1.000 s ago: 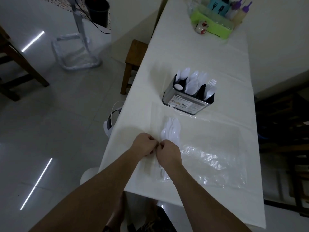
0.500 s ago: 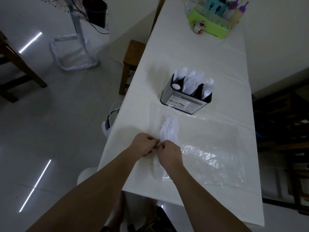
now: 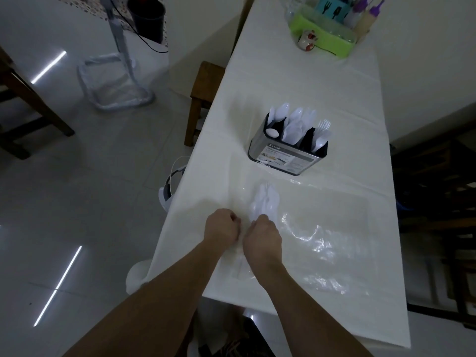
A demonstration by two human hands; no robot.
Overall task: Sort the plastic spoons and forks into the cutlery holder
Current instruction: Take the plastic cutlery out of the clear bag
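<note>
A bundle of white plastic spoons (image 3: 264, 202) lies in a clear plastic packet on the white table (image 3: 296, 81). My left hand (image 3: 222, 228) and my right hand (image 3: 262, 237) sit side by side at the packet's near end, fingers curled, each pinching the clear wrap. What lies under the fingers is hidden. Farther back stands the metal cutlery holder (image 3: 286, 157) with black dividers; white spoons (image 3: 296, 122) fill its left and middle slots and forks (image 3: 323, 127) stand in the right slot.
A crumpled clear plastic bag (image 3: 322, 243) spreads to the right of my hands. A green tray (image 3: 322, 39) with bottles and a small cup sits at the table's far end. A wooden stool (image 3: 203, 99) stands by the left table edge.
My two hands stay at the packet's near end; a small gap has opened between them. The spoons and the holder have not moved.
</note>
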